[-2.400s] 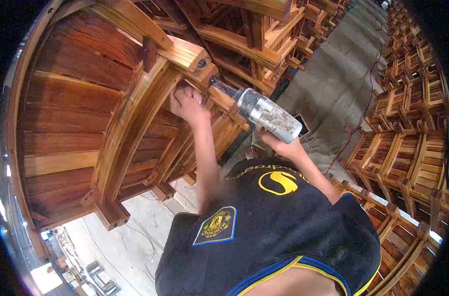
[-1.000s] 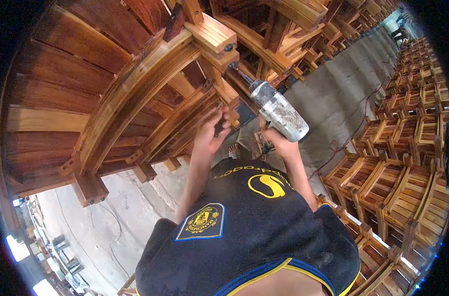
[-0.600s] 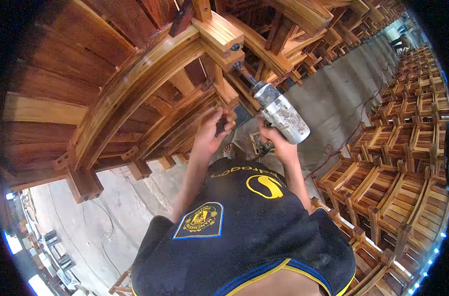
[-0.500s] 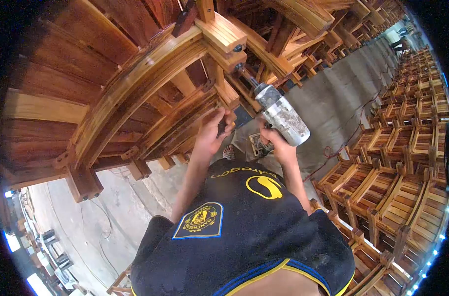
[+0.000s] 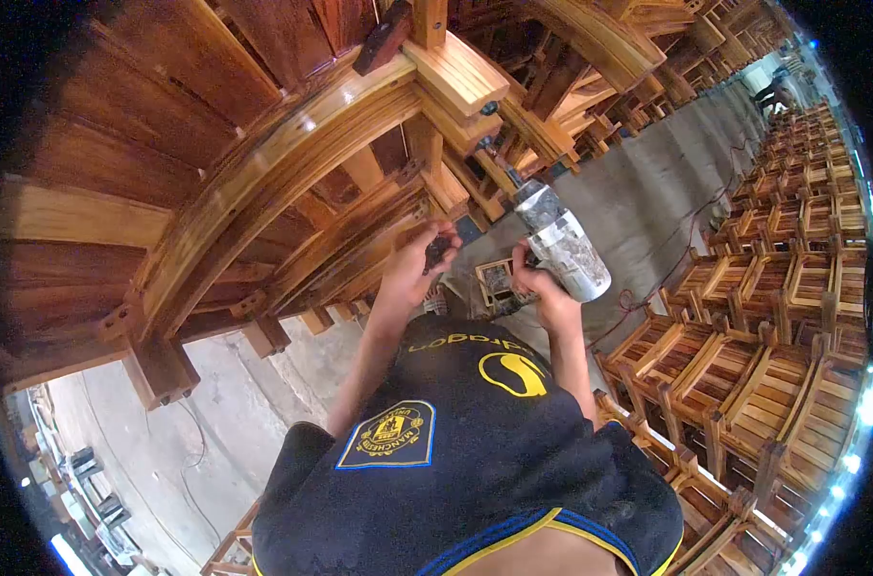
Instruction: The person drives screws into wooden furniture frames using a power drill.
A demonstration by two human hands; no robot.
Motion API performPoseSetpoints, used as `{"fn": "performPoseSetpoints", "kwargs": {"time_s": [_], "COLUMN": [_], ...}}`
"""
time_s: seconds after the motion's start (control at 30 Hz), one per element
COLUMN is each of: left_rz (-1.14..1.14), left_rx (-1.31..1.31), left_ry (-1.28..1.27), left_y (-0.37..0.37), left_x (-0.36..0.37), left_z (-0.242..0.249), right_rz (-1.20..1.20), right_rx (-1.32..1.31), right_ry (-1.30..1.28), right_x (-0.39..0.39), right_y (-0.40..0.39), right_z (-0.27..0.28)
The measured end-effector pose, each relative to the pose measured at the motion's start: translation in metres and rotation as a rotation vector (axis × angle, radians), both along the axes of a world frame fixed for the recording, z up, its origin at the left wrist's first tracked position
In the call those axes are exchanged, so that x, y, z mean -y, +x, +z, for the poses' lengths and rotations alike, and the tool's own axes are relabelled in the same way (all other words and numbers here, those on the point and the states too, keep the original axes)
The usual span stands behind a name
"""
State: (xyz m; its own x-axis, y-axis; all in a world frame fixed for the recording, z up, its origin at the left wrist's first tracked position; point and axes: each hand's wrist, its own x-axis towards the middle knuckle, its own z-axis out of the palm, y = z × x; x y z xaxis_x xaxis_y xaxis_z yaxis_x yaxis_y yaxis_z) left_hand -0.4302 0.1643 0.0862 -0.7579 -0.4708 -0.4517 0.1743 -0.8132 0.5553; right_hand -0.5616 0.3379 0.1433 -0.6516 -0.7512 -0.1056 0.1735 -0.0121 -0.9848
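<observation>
My right hand (image 5: 544, 283) grips a worn silver impact driver (image 5: 571, 252) by its handle. The driver's bit (image 5: 502, 161) points up and left at the end of a wooden leg (image 5: 454, 127), where it appears to touch. Just above, another leg end (image 5: 465, 82) carries a round dark foot (image 5: 490, 108). My left hand (image 5: 419, 261) is curled, palm up, below a further wooden leg (image 5: 446, 190); small dark pieces show among its fingers, too small to name. These legs belong to an upturned wooden chair or bench with a curved, glossy rail (image 5: 254, 178).
Rows of slatted wooden chairs (image 5: 743, 384) stand along the right. More wooden furniture (image 5: 590, 48) is stacked ahead. A red hose or cable (image 5: 638, 302) lies on the grey floor (image 5: 638, 182). A person (image 5: 774, 88) is far off at upper right.
The view has shifted slightly, with the furniture and driver now a little lower and further right. My left fingers have turned, showing more of the dark pieces. My right hand keeps its grip.
</observation>
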Motion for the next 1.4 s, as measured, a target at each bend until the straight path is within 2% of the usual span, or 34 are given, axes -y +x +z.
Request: {"fn": "performPoseSetpoints", "kwargs": {"time_s": [0.2,0.33,0.47,0.57,0.67,1.1,1.23,1.4], "left_rz": [-0.017,-0.019,-0.089,-0.110,-0.084,-0.099,-0.072,-0.086], "left_rx": [0.022,0.019,-0.015,-0.024,-0.023,0.013,0.006,-0.007], "left_ry": [-0.066,-0.031,-0.105,-0.120,-0.137,-0.159,-0.011,-0.050], "left_y": [0.004,0.005,0.005,0.005,0.006,0.016,0.014,0.016], "left_x": [0.001,0.001,0.001,0.005,0.008,0.022,0.022,0.024], "left_z": [-0.009,-0.014,-0.017,-0.006,0.000,0.006,-0.012,-0.009], "right_rz": [0.007,-0.013,-0.065,-0.146,-0.168,-0.122,-0.106,-0.103], "right_rx": [0.078,0.072,0.219,0.161,0.150,0.157,0.146,0.094], "right_ry": [0.004,0.128,-0.077,-0.017,0.020,-0.067,-0.079,-0.085], "right_x": [0.000,-0.003,0.004,-0.004,0.003,0.011,0.012,0.011], "right_y": [0.000,0.000,0.013,0.012,0.017,0.022,0.021,0.021], "right_z": [0.019,0.026,0.021,0.001,0.013,0.023,0.025,0.024]}}
